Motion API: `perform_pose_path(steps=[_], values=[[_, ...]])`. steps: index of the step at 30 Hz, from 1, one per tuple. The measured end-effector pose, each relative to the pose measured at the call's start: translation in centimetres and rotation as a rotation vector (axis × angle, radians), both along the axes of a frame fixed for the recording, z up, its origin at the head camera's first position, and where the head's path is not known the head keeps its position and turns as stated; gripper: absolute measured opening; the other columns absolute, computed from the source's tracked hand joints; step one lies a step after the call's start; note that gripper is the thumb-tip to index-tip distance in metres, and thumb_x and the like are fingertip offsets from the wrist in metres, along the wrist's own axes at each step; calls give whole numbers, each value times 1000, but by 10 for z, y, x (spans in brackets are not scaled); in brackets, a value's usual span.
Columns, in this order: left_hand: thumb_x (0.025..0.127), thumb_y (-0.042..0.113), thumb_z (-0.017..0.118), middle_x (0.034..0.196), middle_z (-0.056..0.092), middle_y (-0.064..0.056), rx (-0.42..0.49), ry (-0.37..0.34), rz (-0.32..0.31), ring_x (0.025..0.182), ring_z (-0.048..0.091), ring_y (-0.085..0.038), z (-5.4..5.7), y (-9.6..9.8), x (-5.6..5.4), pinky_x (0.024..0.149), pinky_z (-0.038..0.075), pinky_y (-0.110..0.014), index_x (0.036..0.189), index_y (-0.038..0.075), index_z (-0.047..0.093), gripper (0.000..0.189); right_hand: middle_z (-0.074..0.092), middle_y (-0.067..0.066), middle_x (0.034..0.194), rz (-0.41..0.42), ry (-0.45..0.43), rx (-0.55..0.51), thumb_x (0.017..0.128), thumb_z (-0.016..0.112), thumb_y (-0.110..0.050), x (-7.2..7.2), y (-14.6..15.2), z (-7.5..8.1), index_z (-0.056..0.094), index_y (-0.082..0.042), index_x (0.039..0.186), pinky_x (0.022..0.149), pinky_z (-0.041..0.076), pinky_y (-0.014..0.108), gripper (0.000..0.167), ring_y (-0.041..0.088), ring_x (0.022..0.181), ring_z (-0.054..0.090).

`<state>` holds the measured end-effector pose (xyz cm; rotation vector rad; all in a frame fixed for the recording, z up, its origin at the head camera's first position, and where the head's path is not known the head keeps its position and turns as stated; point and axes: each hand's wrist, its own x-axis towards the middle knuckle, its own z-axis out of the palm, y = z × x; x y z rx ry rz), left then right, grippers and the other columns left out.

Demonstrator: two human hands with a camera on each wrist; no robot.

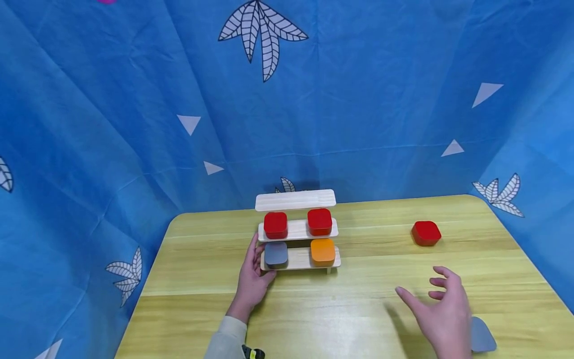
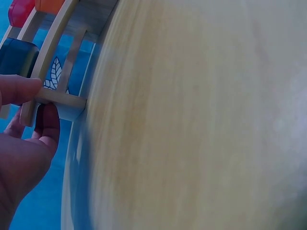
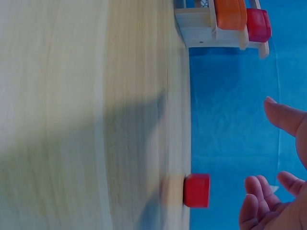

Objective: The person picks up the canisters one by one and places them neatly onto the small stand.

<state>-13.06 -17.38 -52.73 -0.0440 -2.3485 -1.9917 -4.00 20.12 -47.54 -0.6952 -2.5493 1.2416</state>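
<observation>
A small tiered wooden rack (image 1: 296, 258) stands toward the back of the table. Its lower shelf carries a grey-blue block (image 1: 276, 254) on the left and an orange block (image 1: 322, 252) on the right; two red blocks, a left one (image 1: 275, 224) and a right one (image 1: 320, 221), sit one tier up. My left hand (image 1: 253, 283) grips the rack's left end, thumb in front and fingers curled behind the lower shelf (image 2: 50, 45). Over the table at right, my right hand (image 1: 441, 309) is spread and holds nothing. A loose red block (image 1: 426, 234) lies beyond its fingertips.
Another grey-blue block (image 1: 482, 335) lies at the front right, partly covered by the right hand. The rack's top tier (image 1: 296, 200) bears nothing. Behind the wooden table (image 1: 202, 259) hangs a blue patterned cloth (image 1: 358, 99).
</observation>
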Motion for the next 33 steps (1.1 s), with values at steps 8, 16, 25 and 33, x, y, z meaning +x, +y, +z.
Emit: perform_pose_path(steps=[8, 16, 25, 33], values=[[78, -27, 63, 147, 46, -6, -7, 1, 6, 130, 45, -27, 1, 0, 0, 102, 43, -34, 161, 33, 19, 111, 54, 21, 127, -46, -49, 5, 68, 92, -44, 7, 7, 3, 38, -5, 147, 71, 45, 36, 102, 38, 103, 56], [78, -27, 63, 148, 44, -7, 1, -7, 0, 131, 45, -28, -1, 1, 0, 102, 43, -37, 161, 30, 18, 111, 53, 22, 127, -97, -81, 33, 70, 90, -43, 14, 19, 3, 38, -3, 147, 75, 42, 45, 101, 40, 103, 56], [77, -28, 61, 147, 43, -15, 11, -23, -11, 132, 43, -34, 19, 4, 7, 103, 42, -40, 162, 17, 17, 105, 51, 26, 129, -116, -148, 46, 70, 88, -52, 16, 27, 2, 35, 0, 147, 81, 42, 53, 106, 45, 110, 51], [77, -29, 60, 146, 43, -17, 37, -17, -12, 133, 42, -35, 28, 6, 10, 104, 41, -39, 161, 15, 17, 104, 49, 30, 129, -118, -168, 96, 72, 86, -51, 23, 37, -3, 36, 3, 145, 97, 29, 61, 105, 47, 116, 44]])
